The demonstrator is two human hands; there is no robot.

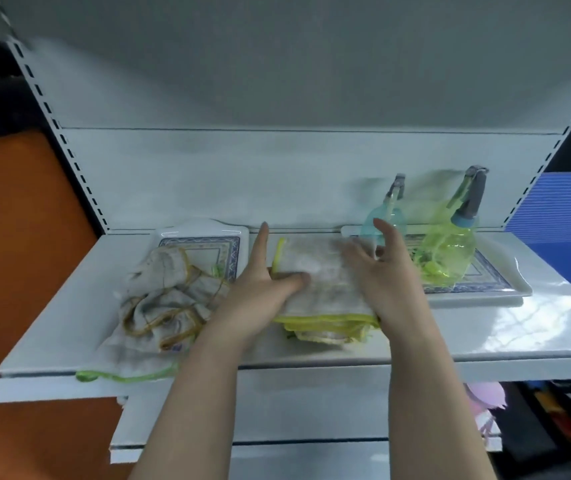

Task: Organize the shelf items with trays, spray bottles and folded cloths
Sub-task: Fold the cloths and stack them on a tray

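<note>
Left grip (259,292) wide, thumb on folded cloth (325,277) | right grip (384,275) wide, above cloth's right edge

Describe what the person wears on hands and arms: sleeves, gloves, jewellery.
The left hand and right hand are ungloved, with no ring or watch that can be made out. Both forearms are uncovered down to the frame's bottom edge; no sleeve shows.

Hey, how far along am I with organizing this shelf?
Done: the blue spray bottle and green spray bottle stand on the right tray. In hand: your left hand presses the folded cloth mid-shelf, right hand at its edge. Left: the crumpled cloths lying partly over the left tray need folding.
</note>
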